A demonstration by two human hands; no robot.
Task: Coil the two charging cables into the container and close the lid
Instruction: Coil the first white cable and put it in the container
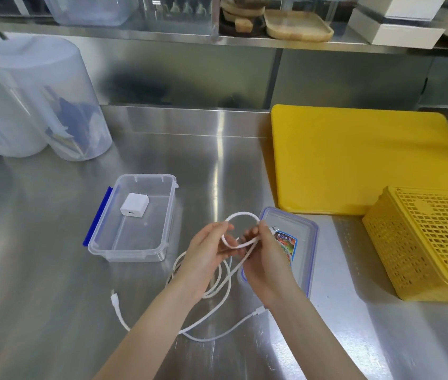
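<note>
Cable (240, 215) looped between hands (both pinching)

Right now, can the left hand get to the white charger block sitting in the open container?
Probably yes. The container has no lid on it and sits just left of the left hand, with bare counter between. But both hands hold a loop of the cable, so the left hand would have to let go first.

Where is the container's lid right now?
In the head view, the lid lies flat on the steel counter, right of centre, partly under the right hand, just below the yellow cutting board.
</note>
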